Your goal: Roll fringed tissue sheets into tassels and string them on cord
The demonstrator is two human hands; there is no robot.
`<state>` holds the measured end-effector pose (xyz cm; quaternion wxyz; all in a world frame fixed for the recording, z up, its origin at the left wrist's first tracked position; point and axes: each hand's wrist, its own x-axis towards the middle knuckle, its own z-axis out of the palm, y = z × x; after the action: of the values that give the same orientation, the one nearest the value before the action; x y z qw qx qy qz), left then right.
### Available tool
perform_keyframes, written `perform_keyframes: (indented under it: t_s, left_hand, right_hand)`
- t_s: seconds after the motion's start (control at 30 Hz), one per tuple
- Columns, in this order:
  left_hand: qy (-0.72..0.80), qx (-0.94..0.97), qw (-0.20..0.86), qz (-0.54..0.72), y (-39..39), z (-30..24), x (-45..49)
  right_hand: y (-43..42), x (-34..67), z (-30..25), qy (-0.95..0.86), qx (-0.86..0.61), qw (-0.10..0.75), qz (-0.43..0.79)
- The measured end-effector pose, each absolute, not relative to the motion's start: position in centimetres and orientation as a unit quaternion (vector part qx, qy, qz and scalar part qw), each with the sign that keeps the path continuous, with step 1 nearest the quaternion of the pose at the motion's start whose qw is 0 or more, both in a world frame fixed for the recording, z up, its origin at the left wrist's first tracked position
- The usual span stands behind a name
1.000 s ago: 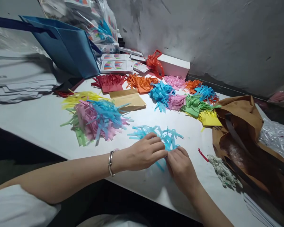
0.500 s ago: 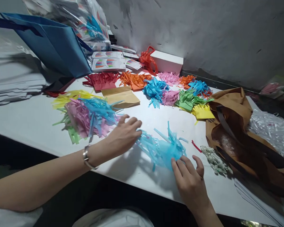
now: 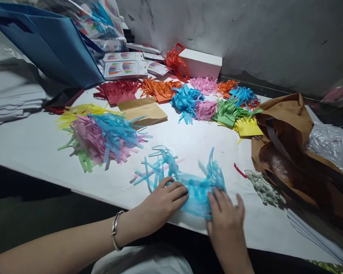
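A light-blue fringed tissue-paper tassel (image 3: 196, 205) lies at the table's near edge, its plain middle spread between my hands and its cut strips fanning out on both sides. My left hand (image 3: 167, 201), with a silver bracelet at the wrist, has its bent fingers closed on the tassel's left part; its thumb is hidden. On the right part, my right hand (image 3: 227, 219) grips the paper, fingers on top and slightly blurred. A few pink strips lie among the blue ones on the left.
A pile of pink, blue, yellow and green tassels (image 3: 94, 137) lies left. Behind are a gold paper piece (image 3: 143, 110), several coloured tassels (image 3: 185, 101) and a white box (image 3: 201, 62). A brown bag (image 3: 282, 152) and whitish gloves (image 3: 264, 186) lie right; a blue bag (image 3: 51, 45) stands left.
My left hand has come down and right from the strips onto the tassel's middle. The left strips now lie spread on the table. My right hand stays at the right part.
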<state>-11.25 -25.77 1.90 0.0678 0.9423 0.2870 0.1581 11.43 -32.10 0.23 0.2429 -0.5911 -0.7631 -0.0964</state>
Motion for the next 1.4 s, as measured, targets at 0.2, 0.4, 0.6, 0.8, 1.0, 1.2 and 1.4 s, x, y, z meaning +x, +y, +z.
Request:
perform_keyframes:
  t_s: [0.2,0.4,0.6,0.8,1.0,1.2,1.4]
  left_hand:
    - [0.316,0.926,0.09,0.184,-26.3,2.3,-11.3]
    - [0.326,0.911,0.103,0.231,-26.8,2.8,-11.0]
    - [0.301,0.903,0.069,0.3,-26.1,3.6,-11.9]
    - [0.378,0.859,-0.002,0.346,-21.8,3.6,-16.2]
    - [0.422,0.884,0.056,0.191,-22.4,7.7,-20.1]
    - [0.301,0.915,0.068,0.262,-26.5,6.7,-13.7]
    - [0.234,0.906,0.091,0.341,-26.2,4.5,-12.2]
  right_hand:
    - [-35.3,17.5,1.5,-0.663,-0.68,0.239,-0.203]
    - [-33.9,9.8,4.2,-0.81,-0.505,0.291,-0.064]
    - [-31.1,8.5,4.3,-0.803,-0.481,0.34,-0.091]
    - [-31.6,8.5,4.1,-0.81,-0.433,0.374,-0.126]
    - [-31.2,9.1,3.4,-0.782,-0.487,0.371,-0.115]
    - [-30.6,6.7,3.9,-0.785,-0.45,0.421,-0.068]
    - [-28.9,7.5,2.5,-0.707,-0.556,0.437,-0.035]
